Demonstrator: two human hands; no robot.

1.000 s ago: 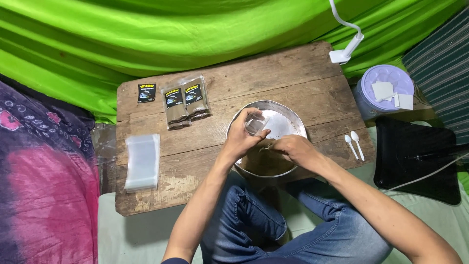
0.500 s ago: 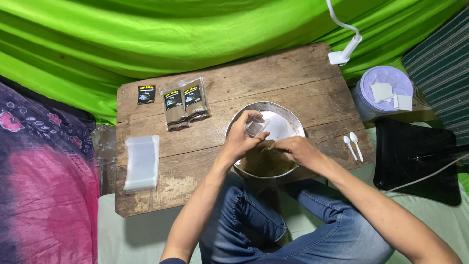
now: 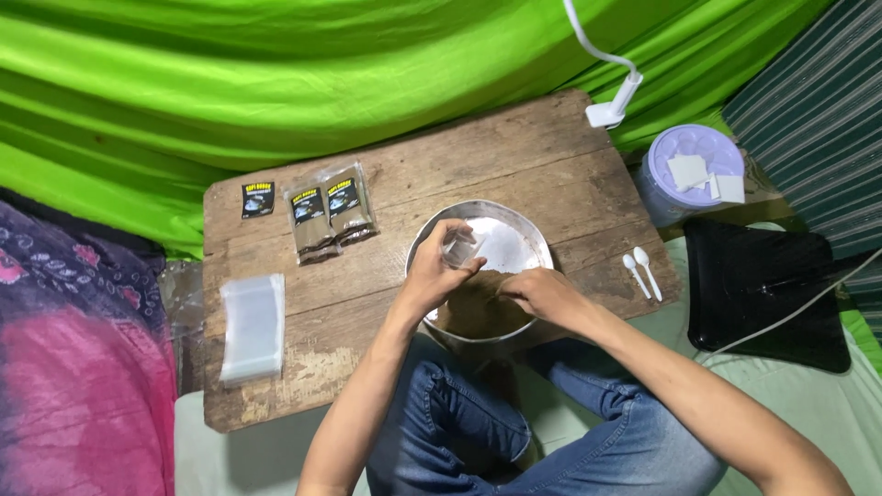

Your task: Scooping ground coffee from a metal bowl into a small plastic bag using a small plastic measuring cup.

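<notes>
My left hand (image 3: 439, 271) pinches one small clear plastic pouch (image 3: 459, 250) between thumb and curled fingers, holding it over the round metal bowl (image 3: 528, 237). My right hand (image 3: 537, 294) rests loosely curled just beside it at the bowl's near rim, fingers pointing toward the pouch; whether it grips anything I cannot tell. The bowl is one shallow, shiny dish holding brown powder under my hands and a pale patch beyond them. It sits on one rough, worn wooden board (image 3: 386, 184). Beyond and to the left of my left hand lie three filled, glossy packets: two side by side (image 3: 329, 220) and one smaller dark packet (image 3: 258, 198) further left. Near-left lies one stack of empty clear bags (image 3: 252, 326), flat and rectangular. To the right of my right hand lie two white plastic spoons (image 3: 641, 274), parallel. Further right stands one round lilac-lidded tub (image 3: 689, 170).
</notes>
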